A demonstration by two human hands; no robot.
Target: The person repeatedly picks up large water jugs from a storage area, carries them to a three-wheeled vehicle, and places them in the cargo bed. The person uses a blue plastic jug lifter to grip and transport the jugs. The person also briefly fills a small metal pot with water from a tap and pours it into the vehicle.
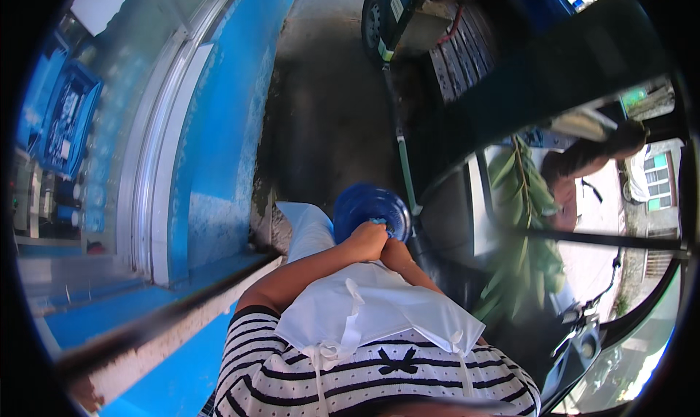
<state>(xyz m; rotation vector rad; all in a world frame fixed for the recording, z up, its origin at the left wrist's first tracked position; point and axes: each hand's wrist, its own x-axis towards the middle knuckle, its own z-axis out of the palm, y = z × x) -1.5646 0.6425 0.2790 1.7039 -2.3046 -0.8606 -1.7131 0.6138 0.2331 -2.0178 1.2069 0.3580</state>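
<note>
A round blue translucent water jug [359, 198] hangs or stands in front of my body, seen from above. My left hand [369, 237] is closed at the top of it, near its neck, where a bit of light blue [378, 221] shows. Close beside it, partly behind my left hand, my right hand [394, 250] is also closed at the neck. Fingers of both hands are mostly hidden. A white apron [379, 300] covers my front below the forearms. Whether the jug touches the ground cannot be seen.
A blue wall [226, 118] with a framed window [149, 147] runs along the left. Ahead lies a dark walkway [313, 103]. A thin green pole [405, 169] and a vehicle wheel [373, 23] stand to the right, with leafy branches [521, 198] and a motorcycle [583, 337] beyond.
</note>
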